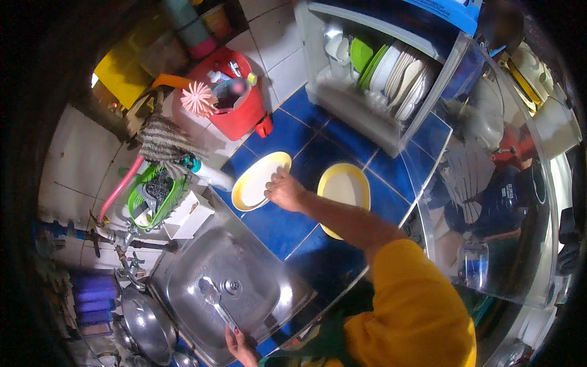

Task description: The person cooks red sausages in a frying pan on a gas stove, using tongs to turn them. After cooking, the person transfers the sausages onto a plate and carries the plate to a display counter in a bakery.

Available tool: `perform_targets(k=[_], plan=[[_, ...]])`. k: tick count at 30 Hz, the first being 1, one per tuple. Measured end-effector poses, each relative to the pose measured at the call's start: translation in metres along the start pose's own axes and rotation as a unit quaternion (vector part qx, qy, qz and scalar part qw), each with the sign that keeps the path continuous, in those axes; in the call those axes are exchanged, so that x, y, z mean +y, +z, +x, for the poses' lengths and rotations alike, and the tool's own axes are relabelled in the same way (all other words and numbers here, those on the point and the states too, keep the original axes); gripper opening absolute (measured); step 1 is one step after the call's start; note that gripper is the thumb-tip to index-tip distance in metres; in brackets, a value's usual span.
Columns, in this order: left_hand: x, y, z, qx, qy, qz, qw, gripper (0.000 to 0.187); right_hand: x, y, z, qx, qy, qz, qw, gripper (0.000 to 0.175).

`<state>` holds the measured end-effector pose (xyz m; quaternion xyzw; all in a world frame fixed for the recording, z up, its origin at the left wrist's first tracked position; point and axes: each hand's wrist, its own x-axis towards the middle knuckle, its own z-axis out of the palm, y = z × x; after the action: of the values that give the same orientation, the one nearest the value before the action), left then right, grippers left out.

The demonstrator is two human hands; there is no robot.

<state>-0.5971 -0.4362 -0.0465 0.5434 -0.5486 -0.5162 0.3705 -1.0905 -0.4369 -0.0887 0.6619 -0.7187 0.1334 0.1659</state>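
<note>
My right hand [285, 190], at the end of a yellow sleeve, pinches the near edge of a white oval dish with a yellow rim [253, 181] over the blue tiled counter. A similar oval dish [341, 183] lies to its right, partly hidden under my forearm. At the bottom, my left hand [239, 344] has its fingers on the handle of metal tongs [212, 293], whose head lies inside the stainless steel sink [183, 270] near the drain. Part of the left hand is cut off by the picture's edge.
A dish rack [355, 103] with plates stands at the back. A red bucket [236, 124] holds small items and a pink brush [198, 98]. Left of the sink are a green basket [133, 204], a faucet [130, 275] and metal bowls [146, 325]. A transparent panel [497, 275] stands at right.
</note>
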Motion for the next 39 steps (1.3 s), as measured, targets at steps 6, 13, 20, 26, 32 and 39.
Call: perform_targets(k=[6,13,20,26,32,39], plan=[[0.014,0.032,0.008,0.004,-0.012,-0.038,0.999,0.045,0.063,-0.067,-0.092,0.035,0.009,0.029,0.999,0.018],[0.05,0.093,0.012,-0.062,-0.068,-0.042,0.995,0.045,0.078,-0.074,-0.226,0.005,0.122,0.215,0.969,0.029],[0.054,0.111,0.019,-0.084,-0.061,-0.001,0.995,0.042,0.084,-0.119,-0.225,-0.021,0.212,0.288,0.934,0.024],[0.07,0.118,0.023,-0.096,-0.078,0.003,0.992,0.045,0.108,-0.113,-0.213,-0.054,0.085,0.173,0.98,0.02],[0.06,0.119,0.028,-0.083,-0.058,0.015,0.995,0.046,0.163,-0.205,-0.108,-0.022,0.167,0.162,0.972,0.016],[0.069,0.132,0.026,-0.109,-0.07,-0.025,0.991,0.046,0.272,-0.239,-0.015,-0.083,0.122,-0.086,0.985,0.017]])
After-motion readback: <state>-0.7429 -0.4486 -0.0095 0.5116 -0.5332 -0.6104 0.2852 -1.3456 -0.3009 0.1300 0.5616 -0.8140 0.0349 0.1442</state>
